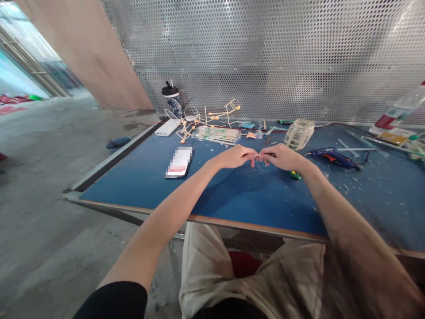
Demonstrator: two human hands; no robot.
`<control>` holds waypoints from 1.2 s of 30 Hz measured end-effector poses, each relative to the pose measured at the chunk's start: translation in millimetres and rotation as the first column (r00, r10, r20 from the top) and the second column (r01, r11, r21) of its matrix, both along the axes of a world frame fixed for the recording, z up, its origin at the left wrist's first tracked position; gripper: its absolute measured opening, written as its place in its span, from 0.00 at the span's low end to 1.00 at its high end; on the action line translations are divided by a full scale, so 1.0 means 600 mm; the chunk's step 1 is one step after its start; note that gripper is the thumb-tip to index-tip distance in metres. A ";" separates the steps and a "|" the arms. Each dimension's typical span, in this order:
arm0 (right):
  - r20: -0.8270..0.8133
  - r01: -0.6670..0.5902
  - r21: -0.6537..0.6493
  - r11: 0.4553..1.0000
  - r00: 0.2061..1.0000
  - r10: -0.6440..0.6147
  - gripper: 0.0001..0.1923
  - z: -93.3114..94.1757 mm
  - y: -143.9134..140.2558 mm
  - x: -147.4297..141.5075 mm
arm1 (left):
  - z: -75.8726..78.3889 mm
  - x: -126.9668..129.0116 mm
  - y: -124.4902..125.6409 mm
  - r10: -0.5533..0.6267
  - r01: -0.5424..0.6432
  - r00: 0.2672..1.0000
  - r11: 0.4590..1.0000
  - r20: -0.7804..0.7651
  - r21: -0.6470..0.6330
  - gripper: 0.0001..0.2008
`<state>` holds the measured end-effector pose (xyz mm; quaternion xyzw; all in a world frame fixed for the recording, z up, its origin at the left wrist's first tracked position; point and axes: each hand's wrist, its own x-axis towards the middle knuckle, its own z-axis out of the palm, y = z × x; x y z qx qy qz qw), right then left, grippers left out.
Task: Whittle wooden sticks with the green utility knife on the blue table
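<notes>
My left hand (235, 156) and my right hand (279, 156) meet fingertip to fingertip above the blue table (232, 199). Between them they pinch a small thin stick (258, 155), mostly hidden by the fingers. A green object (295, 175) lies on the table just under my right wrist. Behind the hands lies a clear bag of sticks (217, 134), and farther back stands a stick model with orange joints (212, 117). A clear ribbed plastic container (299, 134) sits beyond my right hand.
A phone (179, 162) lies left of my hands, a white power bank (168, 127) and a dark-lidded cup (173, 99) at the back left. A blue glue gun (334, 157) lies to the right. Perforated metal wall (265, 57) backs the table. White scraps litter the right side.
</notes>
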<state>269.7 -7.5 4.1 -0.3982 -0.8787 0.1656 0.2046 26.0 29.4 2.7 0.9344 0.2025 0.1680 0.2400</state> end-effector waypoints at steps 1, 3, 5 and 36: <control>-0.011 0.002 -0.003 1.000 1.000 -0.002 0.15 0.001 -0.001 0.000 | 0.000 0.001 -0.001 0.003 -0.004 1.000 1.000 0.010 0.016 0.18; -0.043 0.014 -0.029 0.999 0.999 -0.016 0.15 0.002 -0.002 0.001 | 0.001 0.003 -0.002 0.009 -0.011 0.999 0.999 0.037 0.046 0.18; -0.076 0.029 -0.070 0.997 0.996 -0.035 0.16 0.001 -0.002 0.001 | 0.001 0.005 -0.004 0.029 -0.035 0.998 0.995 0.061 0.089 0.19; -0.165 -0.075 -0.257 0.964 0.986 0.033 0.20 0.006 -0.010 0.003 | 0.009 0.000 -0.003 -0.126 0.150 0.983 0.971 0.131 -0.189 0.16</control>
